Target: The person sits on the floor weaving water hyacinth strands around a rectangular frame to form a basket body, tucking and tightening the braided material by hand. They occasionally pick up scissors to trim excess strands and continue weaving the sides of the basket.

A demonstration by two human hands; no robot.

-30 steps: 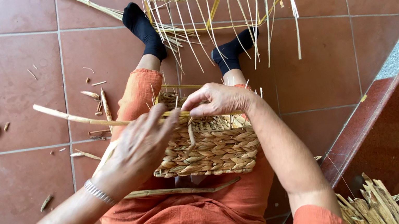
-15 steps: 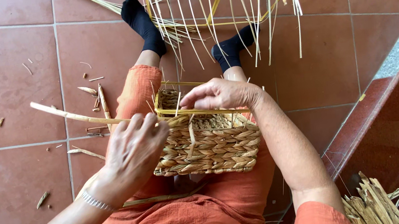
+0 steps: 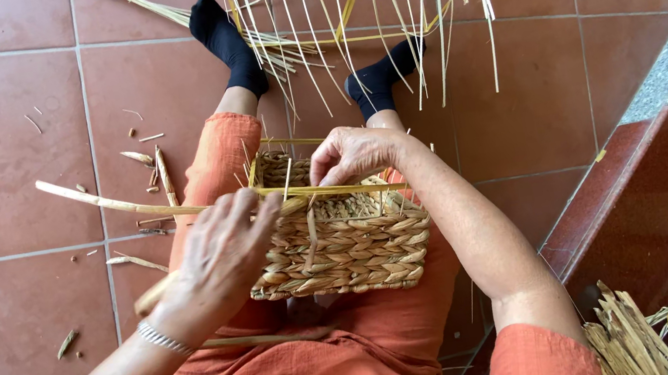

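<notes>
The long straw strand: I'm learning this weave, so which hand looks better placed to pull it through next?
Probably the left hand: its fingers already close around the long strand on its free side. The right hand pins it at the basket rim.

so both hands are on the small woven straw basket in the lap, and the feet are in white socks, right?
Not quite: the socks are black, not white, as the head view shows. The rest holds: the left hand and right hand are on the small woven straw basket in the lap.
</notes>
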